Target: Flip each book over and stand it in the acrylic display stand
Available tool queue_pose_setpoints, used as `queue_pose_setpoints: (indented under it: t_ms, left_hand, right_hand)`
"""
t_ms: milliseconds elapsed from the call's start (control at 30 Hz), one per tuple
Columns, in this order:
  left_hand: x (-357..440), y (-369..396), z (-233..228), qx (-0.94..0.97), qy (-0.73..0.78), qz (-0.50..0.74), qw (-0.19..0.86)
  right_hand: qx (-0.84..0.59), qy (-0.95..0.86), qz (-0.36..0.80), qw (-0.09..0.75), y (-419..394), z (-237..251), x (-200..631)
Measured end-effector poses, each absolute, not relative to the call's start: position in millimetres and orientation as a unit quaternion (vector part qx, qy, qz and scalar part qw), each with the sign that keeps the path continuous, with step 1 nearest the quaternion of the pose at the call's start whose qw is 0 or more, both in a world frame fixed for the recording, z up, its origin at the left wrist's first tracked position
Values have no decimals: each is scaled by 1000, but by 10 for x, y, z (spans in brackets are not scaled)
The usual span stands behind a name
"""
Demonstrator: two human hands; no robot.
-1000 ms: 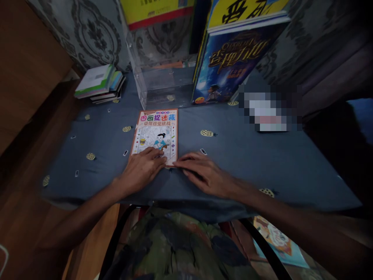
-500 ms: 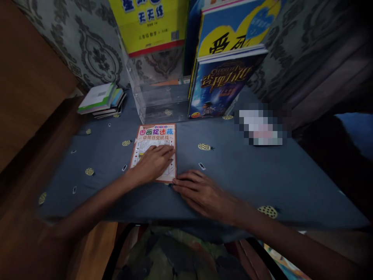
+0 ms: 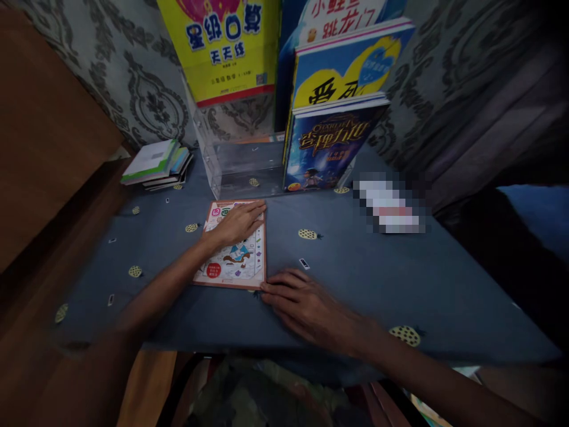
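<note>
A picture book (image 3: 235,270) with a reddish-brown border and colourful Chinese characters lies shut on the dark blue tablecloth (image 3: 347,284). My left hand (image 3: 237,225) rests flat across the upper part of its cover, fingers stretched towards the top right corner and hiding some of the title. At the book's lower right corner, my right hand (image 3: 302,302) lies on the cloth with its fingertips touching that corner. Its fingers are stretched out, side by side, and grip nothing.
Behind the book stands a clear plastic rack (image 3: 242,178) with a yellow workbook (image 3: 226,65) and a blue storybook (image 3: 331,145) among others. A stack of books (image 3: 155,166) sits at the back left. A blurred-out pale item (image 3: 391,204) lies to the right.
My left hand has slid up the cover towards its top edge, uncovering the lower picture. My right hand stays by the corner. The whole view has shifted slightly, showing more of the rack's books.
</note>
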State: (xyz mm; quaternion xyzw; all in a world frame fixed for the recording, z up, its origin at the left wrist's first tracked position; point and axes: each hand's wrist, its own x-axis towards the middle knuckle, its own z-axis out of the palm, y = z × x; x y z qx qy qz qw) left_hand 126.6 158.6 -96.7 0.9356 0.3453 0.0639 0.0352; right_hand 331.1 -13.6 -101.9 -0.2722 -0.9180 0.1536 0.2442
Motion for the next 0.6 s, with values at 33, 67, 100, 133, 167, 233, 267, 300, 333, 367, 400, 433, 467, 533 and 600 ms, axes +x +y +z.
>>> queue_pose_setpoints:
  t_ms: [33,67,100,133,167,233,267,300,333,367,400,433,467,533,600]
  left_hand:
    - [1191,1534,-968,936,342,68,42]
    - [1106,1476,-970,935,343,73,45]
    - [1012,1416,-976,932,351,78,43]
    - [912,1357,-987,927,365,83,38]
    - [807,1304,-1004,918,385,90,30]
    - [597,1223,-1060,892,438,113,10]
    - [501,1195,-1095,875,467,126,2]
    - [416,1174,-1133,859,493,138,-5]
    - [345,1160,-1169,845,514,147,-8]
    - [292,1149,-1201,834,530,154,-10]
    - [257,1141,-1228,826,541,156,-10]
    - [238,1135,-1247,822,548,156,-11]
    - [232,1130,-1259,819,552,155,-11]
    - [246,1122,-1266,818,556,150,-9]
    - [265,1116,-1263,817,556,150,-4]
  right_hand:
    - [-271,-918,149,247,-134,-1022,3309]
    - [-271,-918,144,250,-132,-1020,3307]
    - [-271,-918,144,253,-128,-1016,3306]
    - [-269,-917,148,256,-122,-1009,3305]
    - [-268,-914,156,260,-115,-1002,3303]
    - [-272,-904,180,278,-92,-996,3293]
    - [-280,-896,190,288,-76,-999,3283]
    - [-288,-889,196,298,-58,-1008,3268]
    - [-296,-883,196,307,-37,-1022,3248]
    - [-303,-880,191,311,-13,-1041,3223]
    - [-310,-880,181,310,13,-1063,3192]
    - [-316,-883,169,302,43,-1088,3156]
    - [-323,-887,157,289,77,-1114,3116]
    - [-345,-893,138,252,167,-1168,3029]
    - [-371,-894,122,218,297,-1219,2940]
